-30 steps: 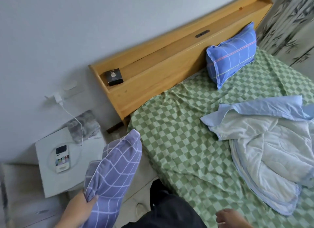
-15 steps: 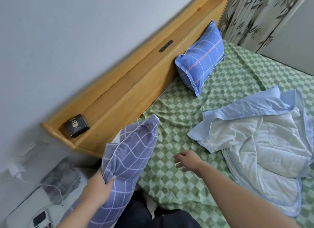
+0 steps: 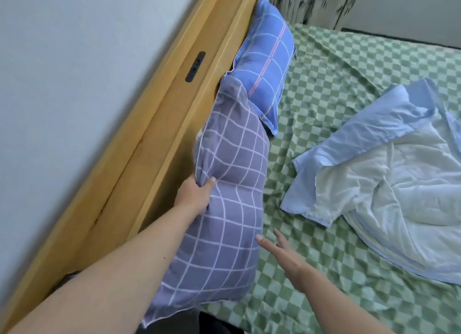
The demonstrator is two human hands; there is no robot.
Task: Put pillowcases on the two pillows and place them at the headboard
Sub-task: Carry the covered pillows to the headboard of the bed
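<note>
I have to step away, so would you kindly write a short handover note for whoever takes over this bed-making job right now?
Left hand: grips the upper edge of the purple grid pillow, holding it against the wooden headboard.
Right hand: open, fingers straight, beside the pillow's lower right edge, holding nothing.
Blue plaid pillow: cased, leaning at the headboard further along; the purple one overlaps its near corner.
Done: both pillows are in pillowcases; the blue one is placed.
Left: settle the purple pillow on the green checked sheet at the headboard and let go.
</note>
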